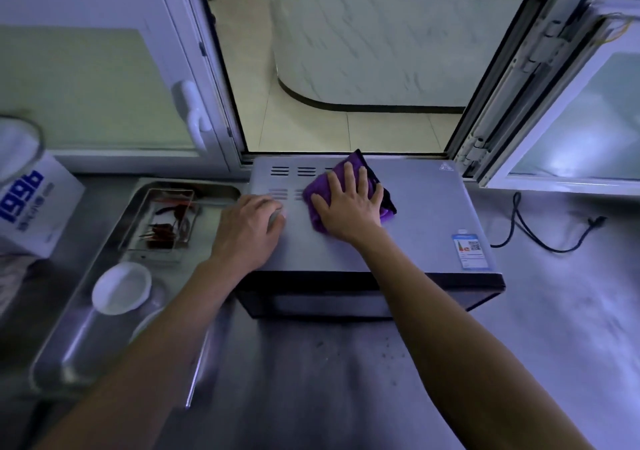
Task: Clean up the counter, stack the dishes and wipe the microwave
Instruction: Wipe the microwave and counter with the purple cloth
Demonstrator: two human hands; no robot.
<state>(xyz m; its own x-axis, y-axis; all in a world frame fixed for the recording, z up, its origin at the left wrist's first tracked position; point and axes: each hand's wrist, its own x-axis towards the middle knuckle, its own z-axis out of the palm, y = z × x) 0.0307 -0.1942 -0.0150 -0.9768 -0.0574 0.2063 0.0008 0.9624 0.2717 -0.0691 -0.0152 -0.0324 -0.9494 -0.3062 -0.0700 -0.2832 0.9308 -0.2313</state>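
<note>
A grey microwave (426, 214) stands on the steel counter under an open window. My right hand (348, 203) lies flat, fingers spread, pressing a purple cloth (360, 169) onto the microwave's top near its vent slots. My left hand (247, 229) rests with curled fingers on the top's left edge and holds nothing. Left of the microwave, a steel tray (86, 352) carries a white bowl (121, 288) and a clear box of dried red chillies (166, 221).
A white carton with blue print (33, 207) sits at the far left with a round container (17, 144) above it. The microwave's black power cord (540, 238) trails across the counter on the right. An open window sash (561, 103) juts in at the upper right.
</note>
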